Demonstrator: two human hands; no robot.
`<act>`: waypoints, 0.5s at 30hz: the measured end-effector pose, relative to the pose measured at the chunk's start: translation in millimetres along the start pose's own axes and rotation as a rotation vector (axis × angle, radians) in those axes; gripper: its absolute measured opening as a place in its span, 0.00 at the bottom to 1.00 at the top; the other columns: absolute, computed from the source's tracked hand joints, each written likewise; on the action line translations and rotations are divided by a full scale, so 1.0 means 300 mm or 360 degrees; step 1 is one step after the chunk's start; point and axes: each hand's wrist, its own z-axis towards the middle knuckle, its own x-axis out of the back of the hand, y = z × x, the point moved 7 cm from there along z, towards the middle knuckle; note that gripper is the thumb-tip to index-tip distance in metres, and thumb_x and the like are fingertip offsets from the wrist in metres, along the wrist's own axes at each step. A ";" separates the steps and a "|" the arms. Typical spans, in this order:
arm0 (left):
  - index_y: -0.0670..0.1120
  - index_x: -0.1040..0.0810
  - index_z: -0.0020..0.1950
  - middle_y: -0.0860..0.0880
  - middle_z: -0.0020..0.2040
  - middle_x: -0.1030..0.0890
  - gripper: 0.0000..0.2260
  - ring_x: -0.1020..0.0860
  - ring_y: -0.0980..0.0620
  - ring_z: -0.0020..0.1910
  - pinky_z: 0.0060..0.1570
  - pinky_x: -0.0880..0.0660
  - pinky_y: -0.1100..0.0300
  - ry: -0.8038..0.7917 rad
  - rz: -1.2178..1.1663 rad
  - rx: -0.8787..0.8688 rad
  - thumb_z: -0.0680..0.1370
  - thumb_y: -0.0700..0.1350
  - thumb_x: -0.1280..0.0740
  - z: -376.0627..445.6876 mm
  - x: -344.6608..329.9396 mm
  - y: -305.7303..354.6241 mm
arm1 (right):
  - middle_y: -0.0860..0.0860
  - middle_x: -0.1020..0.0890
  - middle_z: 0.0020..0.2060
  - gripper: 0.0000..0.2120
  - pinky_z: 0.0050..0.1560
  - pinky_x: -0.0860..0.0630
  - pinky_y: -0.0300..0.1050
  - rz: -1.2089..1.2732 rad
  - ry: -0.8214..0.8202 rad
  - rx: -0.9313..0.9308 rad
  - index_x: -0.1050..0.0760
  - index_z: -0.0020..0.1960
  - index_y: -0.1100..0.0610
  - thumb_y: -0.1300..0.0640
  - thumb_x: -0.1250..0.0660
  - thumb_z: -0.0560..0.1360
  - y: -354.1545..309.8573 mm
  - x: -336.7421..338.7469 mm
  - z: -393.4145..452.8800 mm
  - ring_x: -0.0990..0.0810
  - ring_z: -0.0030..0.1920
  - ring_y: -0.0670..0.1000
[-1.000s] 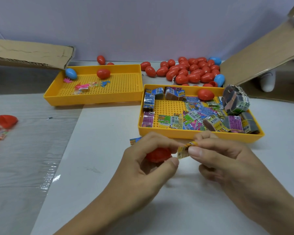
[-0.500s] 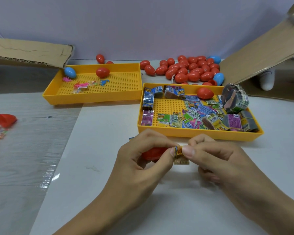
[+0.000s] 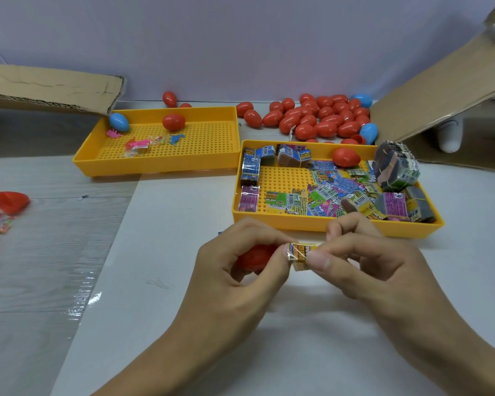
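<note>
1. The left hand (image 3: 235, 270) cups a red egg shell (image 3: 253, 257) and pinches the folded leaflet (image 3: 299, 254).
2. The right hand (image 3: 377, 270) pinches the leaflet's right end; it lies crosswise between both hands, with the shell just left.

A second ago the folded leaflet (image 3: 299, 254) jutted slantwise from the right hand (image 3: 383, 275), with the thumb of the left hand (image 3: 235, 281) lying below it, apart. Now the left fingers (image 3: 280, 247) have closed on its other end too, and it sits squarer between both hands, looking shorter and more tightly folded, yellow face up.
</note>
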 end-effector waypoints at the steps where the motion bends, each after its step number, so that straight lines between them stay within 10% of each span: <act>1: 0.45 0.17 0.46 0.55 0.40 0.20 0.05 0.23 0.55 0.36 0.37 0.29 0.66 -0.0001 -0.0004 0.0016 0.76 0.45 0.32 -0.002 -0.001 -0.002 | 0.43 0.28 0.40 0.10 0.33 0.33 0.30 0.0011 0.0004 -0.0002 0.14 0.37 0.49 0.42 0.26 0.62 -0.001 0.000 0.001 0.30 0.35 0.42; 9: 0.51 0.26 0.49 0.48 0.49 0.20 0.17 0.21 0.51 0.43 0.40 0.24 0.60 -0.0072 -0.0432 0.0298 0.70 0.31 0.38 -0.019 -0.021 -0.044 | 0.41 0.29 0.38 0.13 0.31 0.35 0.31 -0.0022 0.0235 0.0047 0.16 0.34 0.52 0.42 0.28 0.65 -0.006 0.042 0.007 0.31 0.34 0.43; 15: 0.47 0.23 0.55 0.51 0.50 0.21 0.12 0.17 0.48 0.43 0.41 0.19 0.60 -0.0010 -0.0457 0.0248 0.74 0.41 0.28 -0.024 -0.026 -0.049 | 0.41 0.29 0.39 0.10 0.31 0.35 0.30 -0.0022 0.0259 0.0112 0.17 0.33 0.49 0.43 0.28 0.65 -0.016 0.048 0.007 0.31 0.32 0.42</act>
